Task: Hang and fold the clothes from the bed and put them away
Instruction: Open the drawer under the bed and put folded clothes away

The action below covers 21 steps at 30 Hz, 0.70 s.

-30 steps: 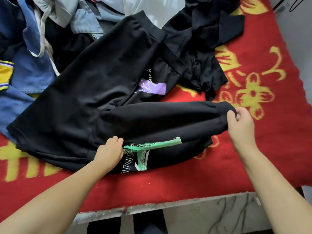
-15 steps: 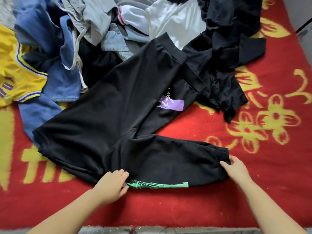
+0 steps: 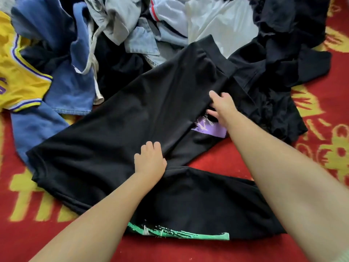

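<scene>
A pair of black trousers [image 3: 132,120] lies spread on the red bed cover [image 3: 236,159], its waistband at the upper right. One leg is folded back toward me, showing a green print [image 3: 179,234] near the front; a purple print [image 3: 209,129] shows near the crotch. My left hand [image 3: 150,159] presses flat on the cloth at the fold of the legs. My right hand [image 3: 221,106] rests further up, its fingers spread on the seat of the trousers just above the purple print.
A heap of clothes fills the back: a yellow jersey [image 3: 17,76] at the left, blue denim [image 3: 62,86], pale grey and white garments [image 3: 188,21], and a black garment [image 3: 283,69] at the right. The red cover bears yellow patterns.
My right hand has let go of the folded leg's cuff and moved up to the seat near the purple print. My left hand has slid up from the green print to the fold.
</scene>
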Tool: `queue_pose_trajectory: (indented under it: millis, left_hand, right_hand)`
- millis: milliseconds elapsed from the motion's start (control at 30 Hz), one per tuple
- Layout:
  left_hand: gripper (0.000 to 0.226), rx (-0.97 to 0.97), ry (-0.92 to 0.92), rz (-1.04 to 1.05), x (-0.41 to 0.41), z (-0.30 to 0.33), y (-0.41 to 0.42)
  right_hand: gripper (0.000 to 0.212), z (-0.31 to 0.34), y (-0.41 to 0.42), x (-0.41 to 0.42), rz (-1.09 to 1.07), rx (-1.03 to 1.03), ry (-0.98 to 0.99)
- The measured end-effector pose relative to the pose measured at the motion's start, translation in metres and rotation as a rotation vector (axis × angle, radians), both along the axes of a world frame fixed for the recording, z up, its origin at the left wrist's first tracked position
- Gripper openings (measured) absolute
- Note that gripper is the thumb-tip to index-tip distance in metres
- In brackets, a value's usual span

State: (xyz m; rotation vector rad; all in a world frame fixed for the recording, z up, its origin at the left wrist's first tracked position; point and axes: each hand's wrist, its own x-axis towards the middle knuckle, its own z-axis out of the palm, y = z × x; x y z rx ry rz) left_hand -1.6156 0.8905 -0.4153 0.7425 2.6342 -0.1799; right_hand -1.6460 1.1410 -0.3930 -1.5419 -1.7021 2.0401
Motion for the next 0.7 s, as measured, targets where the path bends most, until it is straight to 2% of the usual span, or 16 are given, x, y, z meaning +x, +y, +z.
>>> queue_pose_trajectory:
  millis: [67, 100, 167, 200, 267, 300, 367, 433, 500, 533, 600, 700]
  left_hand:
    - [0.01, 0.034, -0.027, -0.001, 0.002, -0.003, -0.01]
    - [0.009, 0.065, -0.041, -0.039, 0.004, -0.002, -0.016]
    - [0.006, 0.16, -0.073, -0.082, 0.009, 0.002, -0.028]
    - [0.007, 0.226, -0.09, -0.085, 0.011, 0.005, -0.034]
    - [0.009, 0.345, -0.103, -0.124, 0.016, 0.014, -0.044]
    - [0.011, 0.351, -0.108, -0.16, 0.02, 0.017, -0.047]
    - [0.014, 0.266, -0.155, -0.237, 0.029, 0.021, -0.048]
    - [0.018, 0.111, -0.225, -0.314, 0.038, 0.014, -0.047]
    - [0.031, 0.064, -0.267, -0.324, 0.039, 0.008, -0.048]
    - [0.04, 0.091, -0.276, -0.311, 0.04, 0.007, -0.051]
    - [0.054, 0.269, -0.173, -0.358, 0.04, 0.007, -0.065]
    - [0.06, 0.454, -0.003, -0.606, 0.061, 0.007, -0.1]
  right_hand:
    - [0.064, -0.008, -0.003, -0.021, -0.133, -0.026, -0.003]
    - [0.056, -0.009, -0.003, -0.026, -0.214, 0.008, 0.004]
    - [0.018, -0.003, -0.002, -0.028, -0.363, 0.14, 0.079]
    - [0.006, 0.002, 0.001, -0.024, -0.406, 0.244, 0.109]
    - [0.008, 0.014, 0.006, -0.007, -0.408, 0.478, 0.115]
    - [0.007, 0.018, 0.007, 0.007, -0.385, 0.578, 0.096]
    - [0.023, 0.012, 0.01, 0.042, -0.34, 0.675, 0.009]
    - [0.038, -0.01, 0.016, 0.075, -0.299, 0.591, -0.165]
    - [0.051, -0.028, 0.021, 0.099, -0.239, 0.37, -0.288]
    - [0.056, -0.031, 0.023, 0.111, -0.173, 0.329, -0.328]
    - [0.057, -0.027, 0.024, 0.136, -0.008, 0.423, -0.378]
    - [0.055, -0.01, 0.013, 0.196, 0.135, 0.595, -0.452]
